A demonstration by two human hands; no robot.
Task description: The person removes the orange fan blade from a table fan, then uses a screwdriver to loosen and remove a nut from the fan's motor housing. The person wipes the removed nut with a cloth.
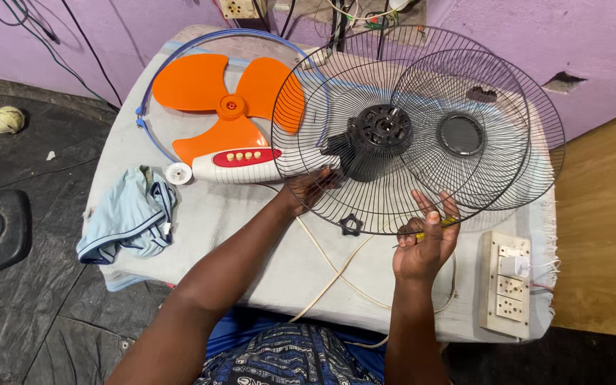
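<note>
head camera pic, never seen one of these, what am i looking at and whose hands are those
The camera sits on a person's head and looks down, so both arms belong to the wearer. No machine is involved, only bare hands. A cloth-covered table carries a fan taken apart. The left hand reaches behind a round wire guard, which carries the black motor. The right hand has its grip on a thin yellow-handled tool at the guard's lower rim. A second guard lies behind. Also there: an orange blade, a blue ring, a white and red control housing, a black knob, a blue rag and a switch board.
</note>
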